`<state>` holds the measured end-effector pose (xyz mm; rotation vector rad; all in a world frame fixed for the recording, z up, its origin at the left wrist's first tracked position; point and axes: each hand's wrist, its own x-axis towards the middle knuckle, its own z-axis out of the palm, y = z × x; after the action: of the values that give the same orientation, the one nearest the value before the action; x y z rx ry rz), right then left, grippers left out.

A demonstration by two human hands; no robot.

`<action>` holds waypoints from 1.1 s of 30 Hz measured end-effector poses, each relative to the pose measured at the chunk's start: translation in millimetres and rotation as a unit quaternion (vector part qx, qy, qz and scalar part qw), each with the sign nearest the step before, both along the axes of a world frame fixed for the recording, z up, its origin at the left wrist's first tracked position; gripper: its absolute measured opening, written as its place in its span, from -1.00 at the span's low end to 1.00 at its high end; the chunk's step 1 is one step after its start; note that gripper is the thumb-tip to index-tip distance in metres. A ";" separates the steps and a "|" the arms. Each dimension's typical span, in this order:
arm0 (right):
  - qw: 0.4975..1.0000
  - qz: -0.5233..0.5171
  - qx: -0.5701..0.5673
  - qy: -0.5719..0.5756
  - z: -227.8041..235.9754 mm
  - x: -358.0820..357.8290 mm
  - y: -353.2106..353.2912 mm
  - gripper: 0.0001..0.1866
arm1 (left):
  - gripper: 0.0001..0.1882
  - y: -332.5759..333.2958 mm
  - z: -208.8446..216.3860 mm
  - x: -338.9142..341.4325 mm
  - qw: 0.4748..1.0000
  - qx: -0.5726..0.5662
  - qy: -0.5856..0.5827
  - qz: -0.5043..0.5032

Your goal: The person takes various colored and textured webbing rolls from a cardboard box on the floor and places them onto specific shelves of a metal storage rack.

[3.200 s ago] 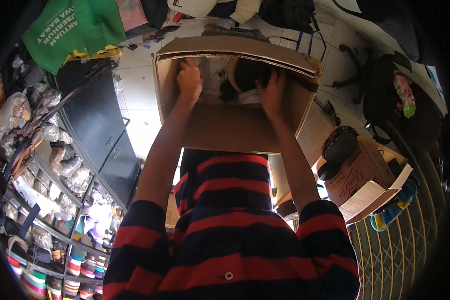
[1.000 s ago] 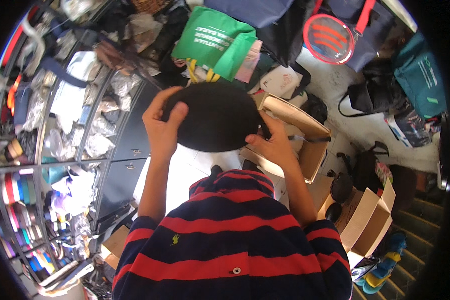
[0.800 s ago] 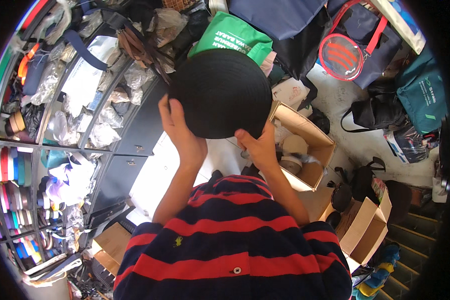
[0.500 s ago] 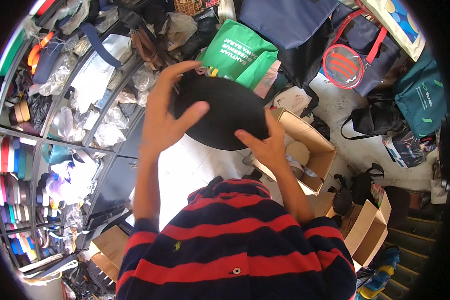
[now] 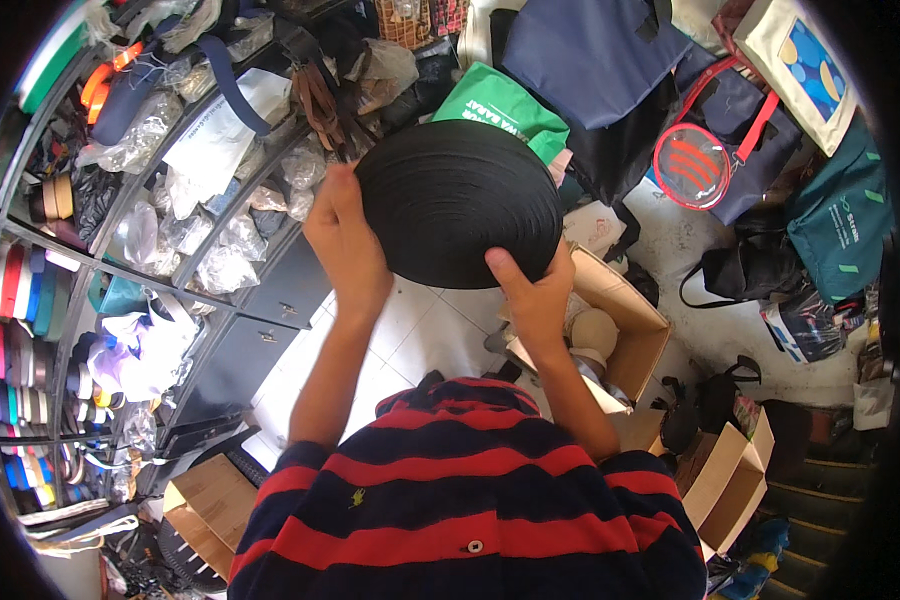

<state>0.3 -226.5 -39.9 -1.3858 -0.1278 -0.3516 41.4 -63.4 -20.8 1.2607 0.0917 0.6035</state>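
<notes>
Before my chest I hold up a large flat roll of black webbing (image 5: 460,205), its wound layers showing as rings on the upper face. My right hand (image 5: 540,295) grips the lower right rim, thumb pressed on the face and fingers hidden behind. At the left rim, my left hand (image 5: 350,245) is closed against the edge, its thumb pointing up; most of its fingertips are hidden.
An open cardboard box (image 5: 625,330) with round rolls inside stands at my right. Shelves on the left hold plastic-wrapped goods and coloured rolls (image 5: 30,300). Beyond the roll lie a green bag (image 5: 490,95) and a navy bag (image 5: 590,60). Another carton (image 5: 735,480) is lower right.
The roll has tilted so its ringed face shows more. My left hand, spread over its edge before, has closed at the left rim. The right hand keeps its hold.
</notes>
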 end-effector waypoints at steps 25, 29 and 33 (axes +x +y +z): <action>0.995 -0.033 -0.052 -0.083 -8.3 0.3 -1.0 -0.53 | -0.44 31.3 -18.8 5.3 0.964 0.119 -0.071 -0.226; 0.965 -0.059 -0.206 -0.153 -30.4 -11.0 -14.2 -0.50 | -0.33 27.1 15.3 15.1 0.809 0.400 -0.067 -0.425; 0.987 -0.052 -0.136 -0.063 -46.6 -22.5 -18.1 -0.52 | -0.42 14.6 4.7 16.8 0.774 0.498 -0.012 -0.391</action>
<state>-22.2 -244.6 -86.6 -1.6447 -0.2136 -0.5242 58.2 -48.8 -16.1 2.1195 -0.8592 -0.1396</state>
